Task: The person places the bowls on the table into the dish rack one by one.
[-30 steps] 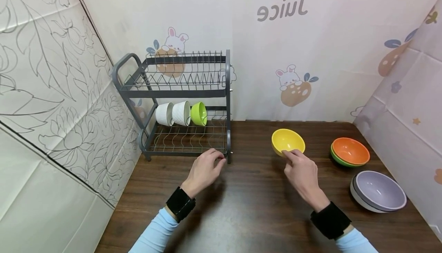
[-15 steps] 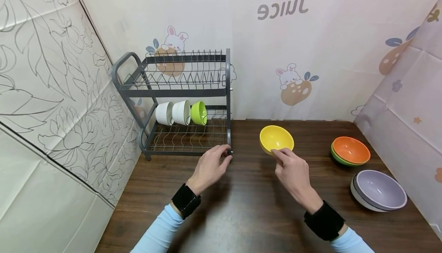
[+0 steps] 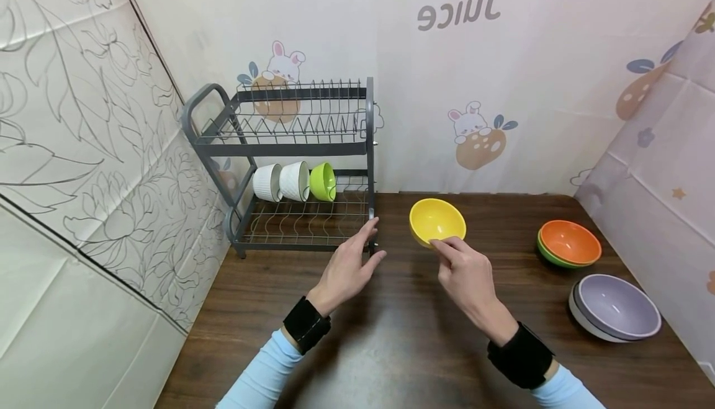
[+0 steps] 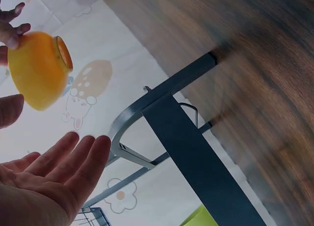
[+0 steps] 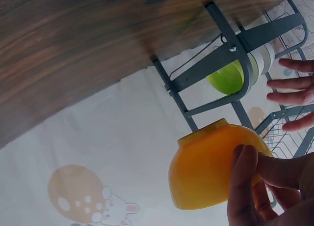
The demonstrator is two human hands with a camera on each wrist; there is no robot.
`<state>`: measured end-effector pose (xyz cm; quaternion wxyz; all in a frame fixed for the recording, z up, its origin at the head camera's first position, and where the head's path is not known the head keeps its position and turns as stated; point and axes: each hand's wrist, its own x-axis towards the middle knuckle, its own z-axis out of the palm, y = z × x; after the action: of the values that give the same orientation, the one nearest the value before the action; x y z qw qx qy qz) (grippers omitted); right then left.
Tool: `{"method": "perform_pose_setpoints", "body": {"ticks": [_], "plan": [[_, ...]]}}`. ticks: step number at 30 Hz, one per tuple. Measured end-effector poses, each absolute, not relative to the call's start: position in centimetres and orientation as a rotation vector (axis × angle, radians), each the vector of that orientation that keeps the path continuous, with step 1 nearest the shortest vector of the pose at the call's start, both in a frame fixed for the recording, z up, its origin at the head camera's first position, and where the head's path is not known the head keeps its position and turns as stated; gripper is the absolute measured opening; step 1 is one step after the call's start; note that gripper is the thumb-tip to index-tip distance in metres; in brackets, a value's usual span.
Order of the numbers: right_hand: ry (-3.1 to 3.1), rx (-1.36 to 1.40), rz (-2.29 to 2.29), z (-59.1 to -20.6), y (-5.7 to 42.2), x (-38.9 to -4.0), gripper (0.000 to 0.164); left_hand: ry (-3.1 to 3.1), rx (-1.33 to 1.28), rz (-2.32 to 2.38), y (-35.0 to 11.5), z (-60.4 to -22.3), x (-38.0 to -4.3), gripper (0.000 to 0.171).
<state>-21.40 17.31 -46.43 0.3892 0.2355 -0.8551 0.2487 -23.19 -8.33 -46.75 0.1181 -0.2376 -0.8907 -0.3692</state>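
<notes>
My right hand (image 3: 469,282) pinches the near rim of a yellow bowl (image 3: 437,220) and holds it above the table, right of the dish rack (image 3: 285,149). In the right wrist view, thumb and fingers grip the side of this bowl (image 5: 216,167). Fingers spread and nothing held, my left hand (image 3: 346,272) hovers by the rack's front right corner; the left wrist view shows its palm (image 4: 44,186) facing the bowl, apart from it. On the rack's lower tier, two white bowls (image 3: 294,180) and a lime-green bowl (image 3: 323,181) stand tilted on their sides in a row.
At the right of the wooden table (image 3: 402,347), an orange bowl (image 3: 570,241) is nested in a green one. Nearer stands a purple-grey bowl (image 3: 617,306) stacked on others. Patterned cloth walls (image 3: 413,98) close off the back and sides.
The right hand has carried the yellow bowl leftward, toward the rack. My left hand has shifted slightly right, and its fingers have spread apart.
</notes>
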Motion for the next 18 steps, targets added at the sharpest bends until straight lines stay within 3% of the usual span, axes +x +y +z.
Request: {"method": "perform_pose_setpoints", "body": {"ticks": [18], "plan": [[-2.139, 0.810, 0.711, -45.3, 15.2, -20.9, 0.037, -2.466, -0.804, -1.223, -7.2, -45.4, -23.4, 0.080]]}}
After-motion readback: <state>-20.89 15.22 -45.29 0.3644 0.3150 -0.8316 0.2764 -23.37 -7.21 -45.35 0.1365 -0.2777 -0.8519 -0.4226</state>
